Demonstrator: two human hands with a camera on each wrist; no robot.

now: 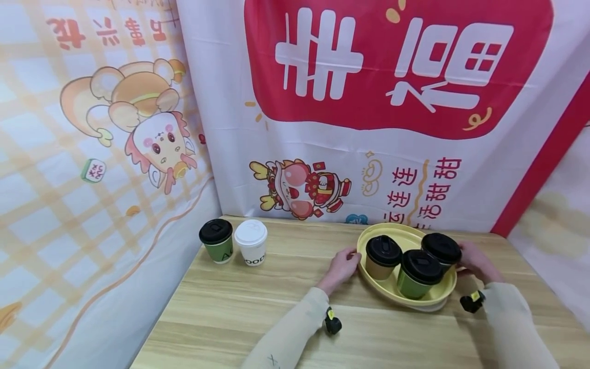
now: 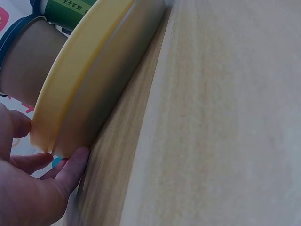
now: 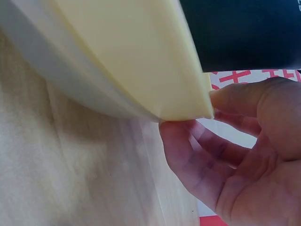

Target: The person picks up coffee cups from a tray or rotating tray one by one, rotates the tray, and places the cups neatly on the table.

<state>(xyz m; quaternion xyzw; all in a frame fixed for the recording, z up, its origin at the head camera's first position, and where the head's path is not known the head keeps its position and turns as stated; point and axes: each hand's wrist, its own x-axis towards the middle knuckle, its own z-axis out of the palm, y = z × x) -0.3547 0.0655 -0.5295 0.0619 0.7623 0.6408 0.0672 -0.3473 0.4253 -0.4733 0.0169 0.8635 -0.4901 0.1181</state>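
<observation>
A round yellow tray (image 1: 406,237) with a whitish base carries several lidded paper cups at the right of the table. My left hand (image 1: 344,266) grips its left edge, thumb at the rim and fingers underneath, as the left wrist view shows. At the opposite edge my right hand (image 1: 477,262) pinches the rim between thumb and fingers. On the tray stand a brown cup (image 1: 379,269), a green cup (image 1: 412,286) and a dark cup (image 3: 240,37), all black-lidded in the head view. Whether the base touches the table I cannot tell.
A green cup with a black lid (image 1: 218,251) and a white cup with a white lid (image 1: 252,251) stand side by side at the wooden table's (image 1: 230,318) back left. Printed cloth (image 1: 221,133) hangs behind the table and along its left side.
</observation>
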